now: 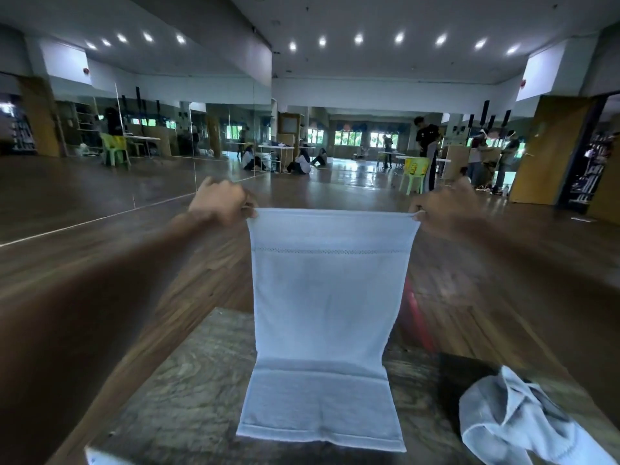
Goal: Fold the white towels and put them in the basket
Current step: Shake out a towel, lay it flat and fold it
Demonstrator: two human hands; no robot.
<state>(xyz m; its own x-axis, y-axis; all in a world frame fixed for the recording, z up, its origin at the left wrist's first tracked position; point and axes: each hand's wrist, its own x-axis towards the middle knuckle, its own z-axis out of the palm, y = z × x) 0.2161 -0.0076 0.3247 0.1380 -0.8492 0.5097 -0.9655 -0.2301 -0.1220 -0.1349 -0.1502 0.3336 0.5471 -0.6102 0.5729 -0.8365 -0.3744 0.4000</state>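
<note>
Grey wooden table (188, 391) in a mirrored, wood-floored hall (100, 203).

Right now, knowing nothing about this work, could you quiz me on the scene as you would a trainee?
1. True or false: the left hand and right hand each pinch a top corner of the towel.
2. Where is the towel's lower end? A: hanging in the air. B: lying on the table. C: wrapped round an arm.
3. Fill in: the second towel, at the right, lies ____.

Key: 1 true; 2 B; 3 crumpled.
</note>
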